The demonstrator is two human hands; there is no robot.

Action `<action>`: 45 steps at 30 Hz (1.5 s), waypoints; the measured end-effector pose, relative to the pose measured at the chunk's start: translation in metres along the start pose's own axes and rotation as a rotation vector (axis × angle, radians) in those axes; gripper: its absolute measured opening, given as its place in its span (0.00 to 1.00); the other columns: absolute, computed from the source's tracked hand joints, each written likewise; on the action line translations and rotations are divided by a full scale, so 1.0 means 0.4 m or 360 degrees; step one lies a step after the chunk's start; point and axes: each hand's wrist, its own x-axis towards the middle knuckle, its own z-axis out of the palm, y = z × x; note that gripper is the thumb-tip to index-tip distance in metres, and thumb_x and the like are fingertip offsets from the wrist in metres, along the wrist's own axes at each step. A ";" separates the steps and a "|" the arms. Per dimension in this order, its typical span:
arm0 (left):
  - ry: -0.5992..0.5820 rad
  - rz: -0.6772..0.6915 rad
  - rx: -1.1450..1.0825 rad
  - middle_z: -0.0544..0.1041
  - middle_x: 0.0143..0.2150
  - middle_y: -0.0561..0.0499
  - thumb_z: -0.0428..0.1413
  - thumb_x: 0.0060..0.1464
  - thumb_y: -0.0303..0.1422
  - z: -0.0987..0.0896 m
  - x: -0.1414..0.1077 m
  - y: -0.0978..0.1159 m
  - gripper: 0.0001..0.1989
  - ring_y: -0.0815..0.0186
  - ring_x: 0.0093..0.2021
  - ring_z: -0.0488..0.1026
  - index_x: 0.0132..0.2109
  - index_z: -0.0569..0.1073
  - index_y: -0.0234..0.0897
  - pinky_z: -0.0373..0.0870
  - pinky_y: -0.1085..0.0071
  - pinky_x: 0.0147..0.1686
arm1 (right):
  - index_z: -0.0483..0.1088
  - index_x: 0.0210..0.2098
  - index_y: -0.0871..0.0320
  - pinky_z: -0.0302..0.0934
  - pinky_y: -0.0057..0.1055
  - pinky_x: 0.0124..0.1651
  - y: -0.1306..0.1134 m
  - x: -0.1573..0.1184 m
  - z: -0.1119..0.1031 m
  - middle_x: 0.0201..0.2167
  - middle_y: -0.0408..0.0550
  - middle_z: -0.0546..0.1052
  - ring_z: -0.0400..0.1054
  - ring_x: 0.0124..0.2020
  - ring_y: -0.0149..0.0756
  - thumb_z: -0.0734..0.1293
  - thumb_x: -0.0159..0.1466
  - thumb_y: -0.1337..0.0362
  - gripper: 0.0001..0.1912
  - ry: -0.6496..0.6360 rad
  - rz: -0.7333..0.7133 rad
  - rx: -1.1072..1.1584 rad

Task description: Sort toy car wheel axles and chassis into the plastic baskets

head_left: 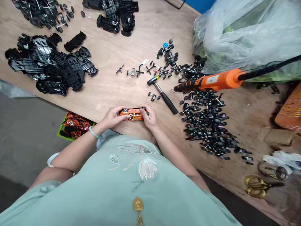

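An orange toy car (134, 114) is held near the table's front edge, its side with a wheel facing up. My left hand (115, 116) grips one end, with the thumb along the near side. At the other end, my right hand (149, 116) closes on the car, thumb pressed on its upper side. Just beyond my right hand lies a small wheel-and-axle piece (154, 96). A small hammer (164, 96) with a black handle rests to the right of it. Fingers hide both ends of the car.
Black toy chassis (68, 67) are heaped at the left. Many axle pieces (207, 122) lie at the right under a hanging orange electric screwdriver (211, 81). A green crate (61, 133) of orange car bodies stands below the table edge. Gold-handled scissors (256, 185) lie at far right.
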 end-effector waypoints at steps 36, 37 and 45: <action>0.0124 0.0431 0.0411 0.84 0.39 0.47 0.67 0.58 0.42 0.006 -0.014 0.002 0.15 0.62 0.37 0.79 0.45 0.81 0.37 0.74 0.68 0.40 | 0.74 0.36 0.53 0.67 0.36 0.40 -0.028 -0.014 -0.125 0.33 0.47 0.76 0.70 0.35 0.39 0.70 0.71 0.51 0.13 -0.0256 -0.0050 -0.0117; 0.0117 0.0448 0.0417 0.84 0.39 0.47 0.67 0.59 0.43 0.006 -0.014 0.001 0.15 0.62 0.37 0.79 0.45 0.82 0.37 0.74 0.68 0.40 | 0.74 0.37 0.53 0.67 0.37 0.40 -0.031 -0.020 -0.126 0.32 0.48 0.76 0.70 0.35 0.39 0.69 0.72 0.53 0.12 -0.0273 -0.0095 -0.0112; 0.0063 0.0545 0.0475 0.83 0.38 0.46 0.66 0.60 0.44 0.005 -0.013 0.006 0.15 0.63 0.36 0.78 0.45 0.81 0.36 0.72 0.68 0.39 | 0.76 0.46 0.53 0.70 0.38 0.45 -0.013 -0.014 -0.100 0.42 0.52 0.79 0.73 0.44 0.42 0.72 0.67 0.45 0.19 -0.0212 -0.0005 -0.0045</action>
